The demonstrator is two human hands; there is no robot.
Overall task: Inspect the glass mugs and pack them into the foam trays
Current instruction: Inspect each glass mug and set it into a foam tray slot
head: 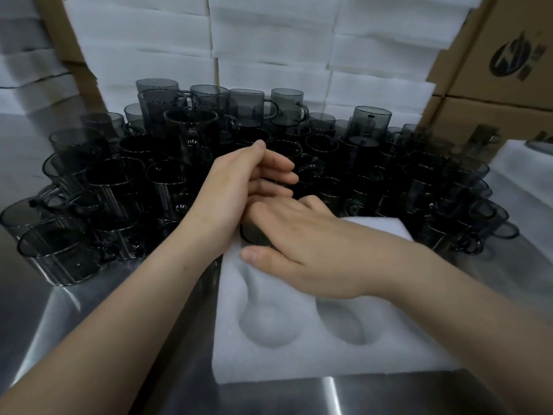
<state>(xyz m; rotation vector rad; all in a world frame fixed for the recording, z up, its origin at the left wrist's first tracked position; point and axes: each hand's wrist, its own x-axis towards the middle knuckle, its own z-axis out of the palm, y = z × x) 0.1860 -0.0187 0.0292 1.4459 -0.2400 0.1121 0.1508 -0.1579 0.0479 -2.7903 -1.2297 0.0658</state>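
One smoky dark mug (254, 235) sits in the far-left pocket of the foam tray (299, 354); only part of its rim shows. Right grip (302, 244) lies flat over it, fingers straight and pointing left, thumb on the foam at the pocket edge. It is released, not wrapped round anything. Left grip (236, 187) hovers just behind and above, fingers loosely extended to the right, thumb up. Also released, nothing plainly in it. Right fingertips tuck under the left palm; touching or just apart, can't tell.

Near row of the tray: two round pockets (269, 324) showing bare foam. Tray lies flat on the steel desk (119, 324), its near edge toward the person.

Directly behind the tray is a dense crowd of the same dark glass mugs (185, 130), some stacked on others. Behind those, stacks of white foam (269, 40) go up out of view. Cardboard boxes (493, 70) are at right, with a black logo on one. At the far right edge is another white foam piece (523, 163); what's on it is too blurred to tell.
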